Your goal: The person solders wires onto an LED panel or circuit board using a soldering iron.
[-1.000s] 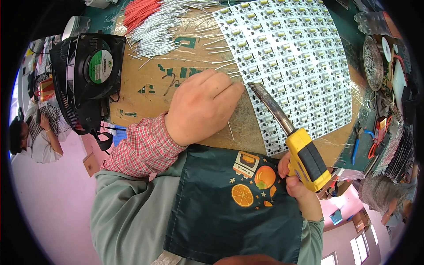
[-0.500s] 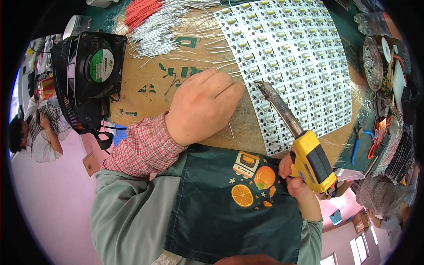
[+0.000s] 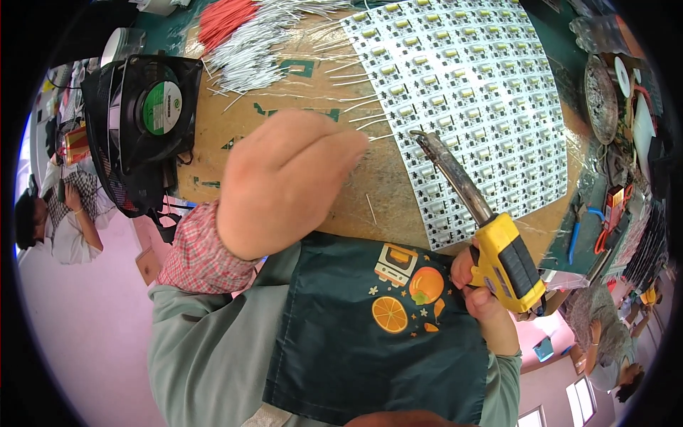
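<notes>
My right hand (image 3: 478, 286) grips a yellow and black soldering gun (image 3: 514, 265). Its long bent tip (image 3: 421, 139) reaches over the left edge of a white sheet of small circuit boards (image 3: 491, 135). My left hand (image 3: 284, 181) is raised above the brown board, back upward, with its fingers curled and their tips turned out of sight; whatever they pinch is hidden. Several short white wires (image 3: 368, 102) stick out leftward from the sheet's left edge. A loose wire (image 3: 371, 209) lies on the board, right of my left hand.
A black fan (image 3: 153, 107) stands at the left. Behind my left hand are bundles of white wires (image 3: 249, 60) and red wires (image 3: 224, 21). Blue-handled pliers (image 3: 575, 240), a red-handled tool (image 3: 601, 240) and an oval metal dish (image 3: 601, 99) lie at the right. Other people sit on both sides.
My left hand has drawn back leftward from the sheet's edge and risen. One more white wire now shows at that edge where the hand was. The soldering gun has barely shifted.
</notes>
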The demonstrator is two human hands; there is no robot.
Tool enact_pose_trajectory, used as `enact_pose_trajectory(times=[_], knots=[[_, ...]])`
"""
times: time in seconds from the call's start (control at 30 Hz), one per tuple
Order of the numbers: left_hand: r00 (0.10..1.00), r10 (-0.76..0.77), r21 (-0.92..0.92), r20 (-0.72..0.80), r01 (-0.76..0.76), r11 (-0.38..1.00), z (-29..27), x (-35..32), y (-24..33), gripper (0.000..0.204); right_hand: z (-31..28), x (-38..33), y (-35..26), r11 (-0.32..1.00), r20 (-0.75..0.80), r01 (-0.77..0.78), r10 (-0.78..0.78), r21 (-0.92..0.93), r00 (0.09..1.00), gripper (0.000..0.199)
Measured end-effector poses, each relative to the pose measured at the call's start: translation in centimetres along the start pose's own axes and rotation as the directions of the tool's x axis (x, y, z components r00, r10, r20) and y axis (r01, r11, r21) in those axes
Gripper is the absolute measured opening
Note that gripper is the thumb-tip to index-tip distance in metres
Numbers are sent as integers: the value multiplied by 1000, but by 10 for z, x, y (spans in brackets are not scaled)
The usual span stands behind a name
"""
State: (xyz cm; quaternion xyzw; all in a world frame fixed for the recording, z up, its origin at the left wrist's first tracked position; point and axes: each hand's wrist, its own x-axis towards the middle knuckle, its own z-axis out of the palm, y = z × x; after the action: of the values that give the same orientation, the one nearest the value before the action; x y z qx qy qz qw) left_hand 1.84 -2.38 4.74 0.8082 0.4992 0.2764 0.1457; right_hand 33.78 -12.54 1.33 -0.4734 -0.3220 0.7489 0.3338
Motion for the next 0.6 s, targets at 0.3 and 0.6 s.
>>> enact_pose_trajectory(times=[0.3,0.6], knots=[[998,65,-42,13,-65,997,49,-6,-8,20,-11,-2,5,999,38,-5,6,-36,999,101],[997,73,-7,31,-73,997,50,-3,-6,21,-14,-2,5,996,43,-33,36,-78,998,93]])
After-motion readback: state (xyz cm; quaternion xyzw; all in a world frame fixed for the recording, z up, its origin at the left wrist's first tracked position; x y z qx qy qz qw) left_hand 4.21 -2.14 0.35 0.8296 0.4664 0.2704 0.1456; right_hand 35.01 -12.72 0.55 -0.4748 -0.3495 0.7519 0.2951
